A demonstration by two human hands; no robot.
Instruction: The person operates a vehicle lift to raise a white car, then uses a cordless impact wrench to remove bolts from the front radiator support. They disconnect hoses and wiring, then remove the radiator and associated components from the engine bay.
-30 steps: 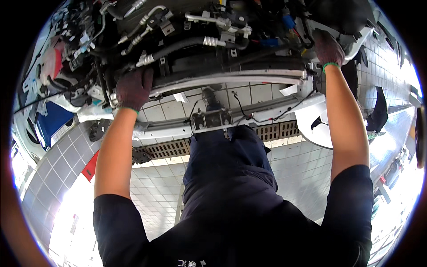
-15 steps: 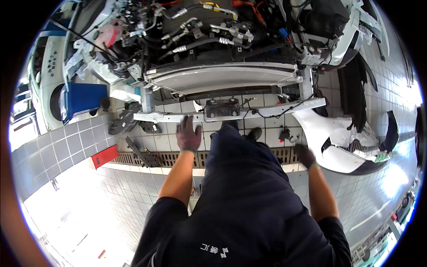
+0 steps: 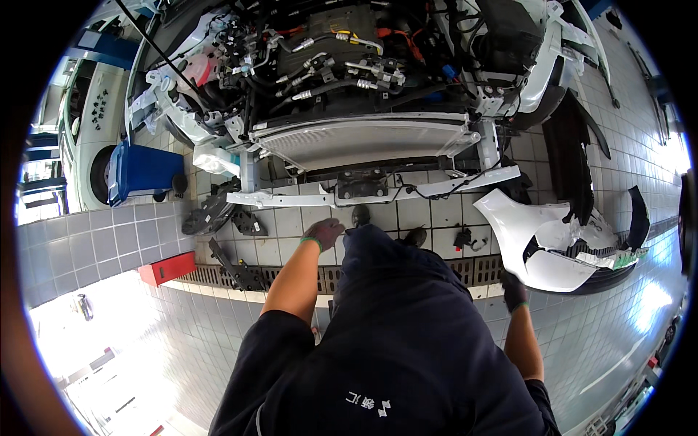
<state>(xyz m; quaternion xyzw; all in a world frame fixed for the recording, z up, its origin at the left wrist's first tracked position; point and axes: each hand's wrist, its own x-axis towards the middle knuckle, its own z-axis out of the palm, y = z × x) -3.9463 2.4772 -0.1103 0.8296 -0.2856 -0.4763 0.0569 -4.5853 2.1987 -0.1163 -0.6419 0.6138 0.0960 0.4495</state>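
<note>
My left hand (image 3: 323, 234), in a dark reddish work glove, hangs beside my dark trousers with its fingers loosely extended. Nothing shows in it, and it is apart from the white bumper beam (image 3: 283, 199) in front. My right hand (image 3: 514, 292), in a dark glove, hangs low on the right, near a removed white bumper cover (image 3: 556, 267). Its fingers are dark and hard to make out. Ahead stands a car with its front end stripped, its radiator (image 3: 360, 142) bare behind the beam. A black box-shaped part (image 3: 361, 184) sits at the beam's middle.
Black plastic parts (image 3: 211, 211) lie on the tiles at left, a bracket-like piece (image 3: 236, 269) across the drain grate (image 3: 486, 272). A small black part (image 3: 465, 238) lies right of my feet. At left stand a blue bin (image 3: 149, 171) and a red box (image 3: 167, 269).
My view has shifted back slightly from the car. The left hand has dropped from near the beam toward my trousers, its fingers less spread. My right hand has moved lower.
</note>
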